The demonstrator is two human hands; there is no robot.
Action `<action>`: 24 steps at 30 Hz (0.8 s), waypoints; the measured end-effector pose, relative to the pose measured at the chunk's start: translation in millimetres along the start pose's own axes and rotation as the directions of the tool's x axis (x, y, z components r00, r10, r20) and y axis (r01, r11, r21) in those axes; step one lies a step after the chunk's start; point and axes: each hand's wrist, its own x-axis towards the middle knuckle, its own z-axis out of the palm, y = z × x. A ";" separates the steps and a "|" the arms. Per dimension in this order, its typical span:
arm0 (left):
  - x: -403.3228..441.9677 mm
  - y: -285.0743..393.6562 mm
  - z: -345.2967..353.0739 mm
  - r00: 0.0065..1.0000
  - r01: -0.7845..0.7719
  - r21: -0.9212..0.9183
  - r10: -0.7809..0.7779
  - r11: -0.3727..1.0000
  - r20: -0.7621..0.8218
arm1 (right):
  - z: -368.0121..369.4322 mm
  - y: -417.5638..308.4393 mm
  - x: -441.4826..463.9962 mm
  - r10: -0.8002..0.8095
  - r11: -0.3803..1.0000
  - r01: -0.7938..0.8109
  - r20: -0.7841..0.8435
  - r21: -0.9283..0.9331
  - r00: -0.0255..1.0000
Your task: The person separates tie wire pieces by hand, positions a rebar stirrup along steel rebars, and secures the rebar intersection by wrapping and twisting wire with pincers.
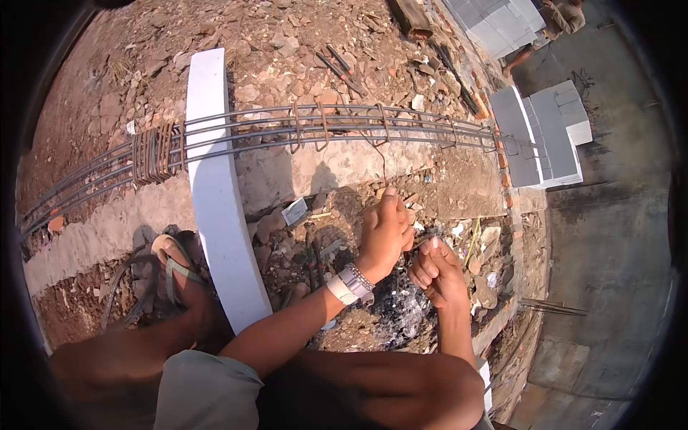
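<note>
My left hand (385,240), with bracelets at its wrist, is closed on a thin tie wire (385,168). The wire runs up to the rebar cage, by one of its stirrups (382,123). Just to the right, my right hand (438,272) is closed in a pinch, and a thin strand shows between the two hands. The long steel bars (265,136) of the cage lie across the view beyond my hands. More stirrups (152,154) are bunched together on the bars at the left.
A white block beam (215,208) lies under the bars. Pliers-like tools with red handles (342,69) rest on the rubble beyond. Grey blocks (555,129) stand at the right, with another person's arm (519,59) near the upper stack. Broken stones surround my sandalled foot (175,261).
</note>
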 end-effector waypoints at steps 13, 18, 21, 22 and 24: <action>6.5 4.9 -7.7 0.995 0.079 0.002 -0.079 0.997 0.056 | -19.7 5.7 13.6 -0.103 0.928 0.095 -0.004 -0.360 0.995; 14.9 7.0 -0.8 0.994 0.106 0.128 -0.106 0.986 -0.007 | 9.6 37.5 -10.2 -0.132 -0.151 0.259 0.279 -0.954 0.951; 29.5 5.6 -23.4 0.964 0.267 0.019 -0.266 0.964 -0.023 | 26.3 -22.4 -24.6 0.133 0.248 0.276 0.315 -0.929 0.940; 30.6 -0.1 -27.0 0.955 0.296 -0.003 -0.296 0.955 0.008 | 4.4 -23.5 -25.3 0.127 0.537 0.126 0.228 -0.834 0.965; 27.3 2.1 -22.5 0.981 0.173 -0.041 -0.168 0.984 0.097 | -7.1 -22.6 -20.6 0.025 0.890 0.053 0.164 -0.453 0.986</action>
